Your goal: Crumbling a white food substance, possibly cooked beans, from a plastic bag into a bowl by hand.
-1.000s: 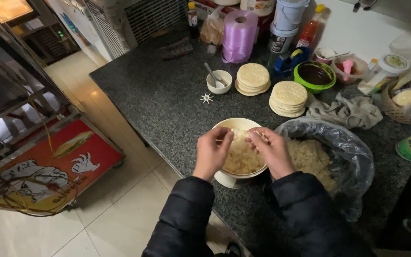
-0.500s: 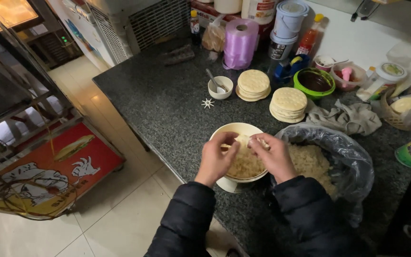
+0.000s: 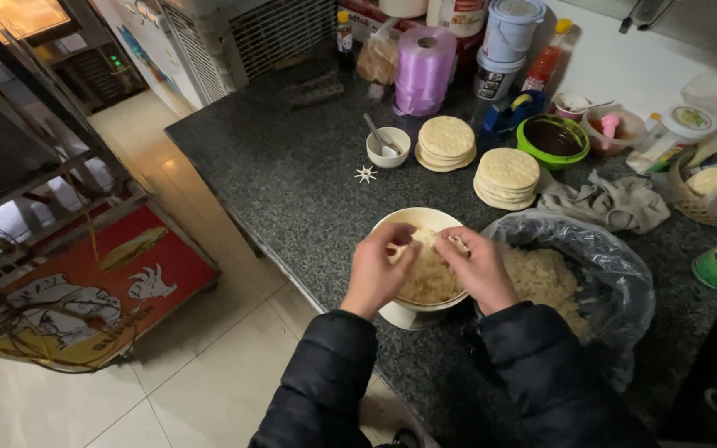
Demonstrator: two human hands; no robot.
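Pale shredded filling heaps the cream bowl.

Dark speckled stone counter, pale tiled floor, perhaps metal rack left.

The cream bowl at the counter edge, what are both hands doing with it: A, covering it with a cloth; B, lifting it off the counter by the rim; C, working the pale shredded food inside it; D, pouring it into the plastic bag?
C: the left hand and right hand meet over the cream bowl, fingers on the pale shredded food, and the bowl sits on the counter.
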